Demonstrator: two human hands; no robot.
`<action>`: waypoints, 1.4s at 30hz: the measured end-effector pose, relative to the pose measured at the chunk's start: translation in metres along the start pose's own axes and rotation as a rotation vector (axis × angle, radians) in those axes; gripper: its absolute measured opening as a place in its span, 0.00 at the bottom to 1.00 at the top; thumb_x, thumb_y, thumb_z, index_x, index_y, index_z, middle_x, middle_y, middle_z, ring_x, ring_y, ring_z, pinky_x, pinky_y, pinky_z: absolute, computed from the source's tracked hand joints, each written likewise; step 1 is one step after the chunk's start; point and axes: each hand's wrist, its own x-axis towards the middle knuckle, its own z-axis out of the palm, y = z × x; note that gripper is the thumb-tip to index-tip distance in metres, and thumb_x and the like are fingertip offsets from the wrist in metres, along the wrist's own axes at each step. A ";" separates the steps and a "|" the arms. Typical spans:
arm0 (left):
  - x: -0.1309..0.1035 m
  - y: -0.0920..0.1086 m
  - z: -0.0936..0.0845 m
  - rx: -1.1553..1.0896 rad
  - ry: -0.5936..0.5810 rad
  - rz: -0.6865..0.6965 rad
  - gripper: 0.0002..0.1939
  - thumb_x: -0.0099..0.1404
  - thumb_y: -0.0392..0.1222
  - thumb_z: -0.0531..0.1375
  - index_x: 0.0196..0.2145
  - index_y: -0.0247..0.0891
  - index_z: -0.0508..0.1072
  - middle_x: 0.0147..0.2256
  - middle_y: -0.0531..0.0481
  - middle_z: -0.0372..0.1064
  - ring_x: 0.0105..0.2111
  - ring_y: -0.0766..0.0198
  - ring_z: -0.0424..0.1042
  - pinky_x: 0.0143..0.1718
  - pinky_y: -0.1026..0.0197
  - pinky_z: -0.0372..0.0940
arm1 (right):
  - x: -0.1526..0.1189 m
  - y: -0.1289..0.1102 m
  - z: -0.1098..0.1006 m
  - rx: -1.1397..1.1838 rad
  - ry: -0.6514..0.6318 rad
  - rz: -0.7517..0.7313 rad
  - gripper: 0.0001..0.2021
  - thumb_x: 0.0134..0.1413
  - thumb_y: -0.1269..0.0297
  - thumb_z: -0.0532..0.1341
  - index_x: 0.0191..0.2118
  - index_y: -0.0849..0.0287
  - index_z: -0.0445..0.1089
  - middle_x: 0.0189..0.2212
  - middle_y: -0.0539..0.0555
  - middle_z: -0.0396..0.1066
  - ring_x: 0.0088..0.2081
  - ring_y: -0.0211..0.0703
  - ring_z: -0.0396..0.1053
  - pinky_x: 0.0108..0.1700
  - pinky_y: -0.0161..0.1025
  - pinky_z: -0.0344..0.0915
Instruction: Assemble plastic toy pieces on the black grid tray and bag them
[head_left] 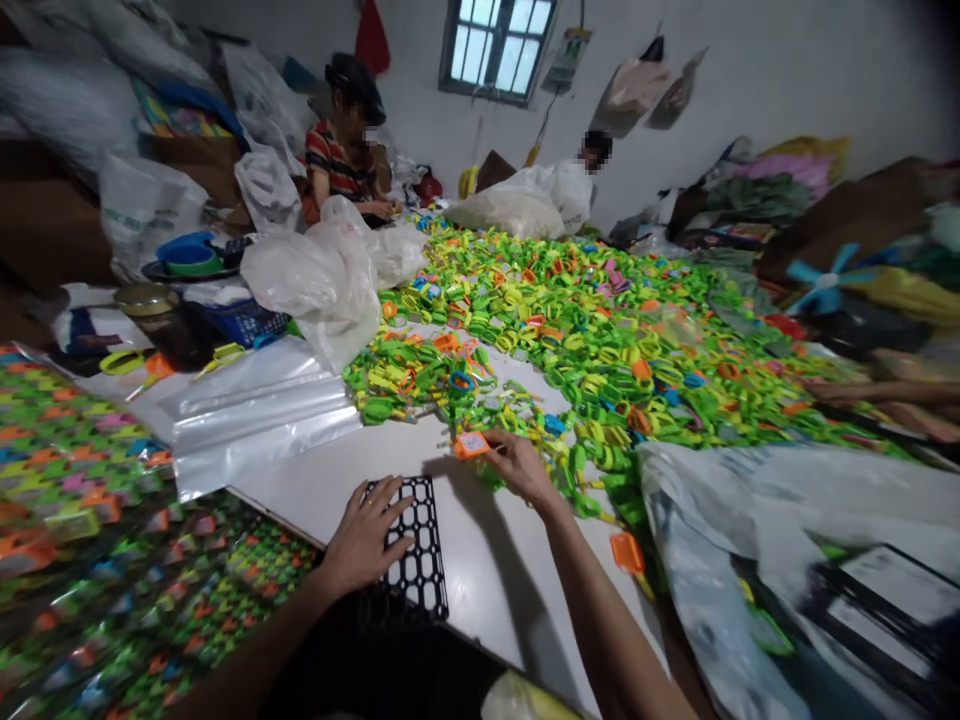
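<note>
Black tray (439, 545) lies under your left hand (364, 535), fingers spread; beyond it, your right hand (521, 468) pinches an orange piece (471, 445) between fingers. Counter (315, 480) shows through tray cells; the pile (525, 310) beyond seems mostly undone.

Two bare hands (365, 540) are seen, along with one flat black plastic grid (417, 560). One orange plastic piece with a squarish head (472, 445) is held, and one like it (627, 552) is left apart; the small green, yellow and orange plastic pieces (540, 330) are heaped too thickly to be counted. One blue-framed window (498, 45), one lidded dark jar (161, 325) and one light-blue fan (827, 283) are shown. Two other people (341, 165) are counted, perhaps three, the right edge being blurred.
</note>
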 end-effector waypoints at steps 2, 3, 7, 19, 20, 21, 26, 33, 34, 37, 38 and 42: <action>0.002 0.002 0.001 -0.009 -0.028 -0.004 0.25 0.66 0.49 0.57 0.60 0.44 0.65 0.64 0.41 0.56 0.64 0.48 0.53 0.64 0.40 0.44 | -0.022 -0.004 0.009 -0.030 -0.156 0.073 0.12 0.61 0.62 0.56 0.40 0.62 0.74 0.31 0.54 0.74 0.32 0.42 0.67 0.34 0.35 0.59; 0.004 0.003 0.001 -0.004 -0.040 -0.008 0.25 0.66 0.50 0.57 0.60 0.44 0.65 0.64 0.41 0.56 0.64 0.48 0.53 0.64 0.39 0.44 | -0.028 -0.008 0.014 -0.072 -0.222 0.099 0.10 0.59 0.64 0.57 0.37 0.63 0.75 0.29 0.54 0.73 0.30 0.40 0.66 0.33 0.34 0.57; 0.005 0.013 -0.008 0.065 0.004 -0.056 0.24 0.67 0.50 0.56 0.58 0.41 0.66 0.64 0.37 0.54 0.65 0.45 0.52 0.63 0.37 0.44 | -0.048 -0.019 0.027 -0.200 -0.301 0.258 0.07 0.55 0.70 0.59 0.34 0.62 0.75 0.28 0.54 0.72 0.29 0.39 0.65 0.30 0.34 0.53; -0.005 0.047 -0.038 -0.183 0.151 -0.125 0.21 0.68 0.45 0.54 0.57 0.39 0.67 0.57 0.40 0.65 0.58 0.53 0.64 0.60 0.47 0.59 | -0.103 -0.039 0.054 -0.143 0.078 0.510 0.09 0.60 0.63 0.56 0.38 0.61 0.71 0.31 0.55 0.72 0.31 0.41 0.67 0.31 0.35 0.53; 0.006 0.054 -0.040 -0.256 0.163 -0.168 0.22 0.68 0.46 0.55 0.58 0.38 0.66 0.57 0.41 0.65 0.57 0.54 0.64 0.60 0.49 0.60 | -0.105 -0.042 0.054 -0.106 0.104 0.485 0.08 0.59 0.63 0.56 0.38 0.60 0.70 0.30 0.54 0.72 0.31 0.41 0.67 0.31 0.35 0.54; 0.017 0.061 -0.042 -0.331 0.170 -0.206 0.24 0.67 0.47 0.56 0.58 0.37 0.65 0.57 0.40 0.64 0.57 0.54 0.64 0.59 0.50 0.61 | -0.107 -0.046 0.052 -0.077 0.132 0.448 0.08 0.59 0.63 0.56 0.39 0.59 0.70 0.30 0.53 0.72 0.31 0.40 0.67 0.32 0.35 0.56; 0.049 0.090 -0.056 -0.782 0.065 -0.279 0.27 0.62 0.50 0.58 0.56 0.35 0.67 0.53 0.41 0.68 0.51 0.55 0.70 0.53 0.54 0.66 | -0.129 -0.075 0.039 -0.139 0.330 0.072 0.08 0.61 0.64 0.55 0.41 0.59 0.70 0.33 0.54 0.72 0.34 0.43 0.67 0.38 0.38 0.61; 0.033 0.106 -0.097 -0.956 -0.226 -0.366 0.14 0.64 0.49 0.58 0.39 0.36 0.74 0.33 0.50 0.72 0.34 0.63 0.71 0.37 0.63 0.66 | -0.157 -0.084 0.028 -0.081 0.354 -0.293 0.09 0.65 0.68 0.55 0.46 0.59 0.70 0.36 0.57 0.70 0.37 0.43 0.68 0.37 0.37 0.64; 0.032 0.107 -0.105 -0.897 -0.260 -0.301 0.13 0.64 0.48 0.58 0.37 0.36 0.74 0.34 0.50 0.72 0.35 0.63 0.70 0.38 0.63 0.66 | -0.160 -0.083 0.025 -0.055 0.306 -0.323 0.08 0.65 0.67 0.55 0.45 0.59 0.69 0.37 0.57 0.70 0.37 0.42 0.68 0.36 0.36 0.64; 0.030 0.108 -0.123 -0.713 -0.360 -0.049 0.10 0.66 0.46 0.58 0.36 0.37 0.74 0.36 0.50 0.71 0.37 0.64 0.69 0.42 0.63 0.63 | -0.169 -0.083 0.012 -0.068 0.137 -0.389 0.07 0.66 0.68 0.54 0.42 0.59 0.69 0.37 0.56 0.69 0.35 0.40 0.67 0.33 0.35 0.62; 0.030 0.107 -0.125 -0.662 -0.387 0.035 0.09 0.67 0.45 0.57 0.38 0.37 0.73 0.36 0.50 0.71 0.37 0.63 0.69 0.42 0.63 0.63 | -0.171 -0.084 0.008 -0.094 0.086 -0.403 0.07 0.66 0.69 0.54 0.41 0.59 0.69 0.36 0.55 0.69 0.34 0.40 0.66 0.32 0.35 0.61; 0.025 0.101 -0.108 -0.467 -0.524 0.313 0.05 0.67 0.39 0.57 0.39 0.37 0.71 0.37 0.49 0.70 0.37 0.63 0.68 0.40 0.64 0.62 | -0.176 -0.090 0.005 -0.241 -0.103 -0.471 0.08 0.65 0.73 0.53 0.38 0.60 0.69 0.33 0.54 0.68 0.34 0.41 0.65 0.32 0.36 0.60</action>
